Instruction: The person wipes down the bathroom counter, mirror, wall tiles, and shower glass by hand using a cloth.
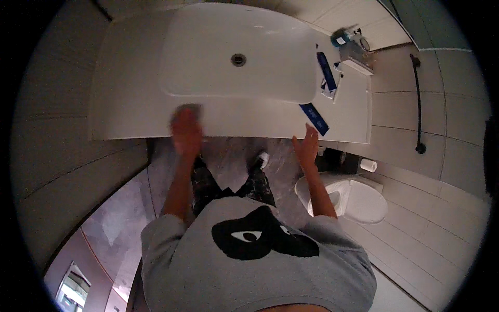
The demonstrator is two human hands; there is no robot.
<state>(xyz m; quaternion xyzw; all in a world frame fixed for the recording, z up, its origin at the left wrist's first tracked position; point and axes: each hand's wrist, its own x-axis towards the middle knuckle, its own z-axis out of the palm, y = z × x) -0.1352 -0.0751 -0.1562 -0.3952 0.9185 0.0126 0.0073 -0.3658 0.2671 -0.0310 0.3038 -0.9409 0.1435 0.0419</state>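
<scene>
Head view shows the left hand (pixel 186 130) blurred, pressed flat on a dark cloth (pixel 188 109) at the front edge of the white table (pixel 130 99); whether its fingers grip the cloth cannot be told; the right hand (pixel 306 145) is open, fingers spread, resting on the same front edge; a flat blue packet (pixel 314 119) lies just beside it at 1 o'clock; a longer blue packet (pixel 327 71) lies farther at 1 o'clock, beside the basin (pixel 208 47); bare table spreads toward 9 o'clock of the left hand; a toilet (pixel 358 200) stands at 4 o'clock of the right hand.
</scene>
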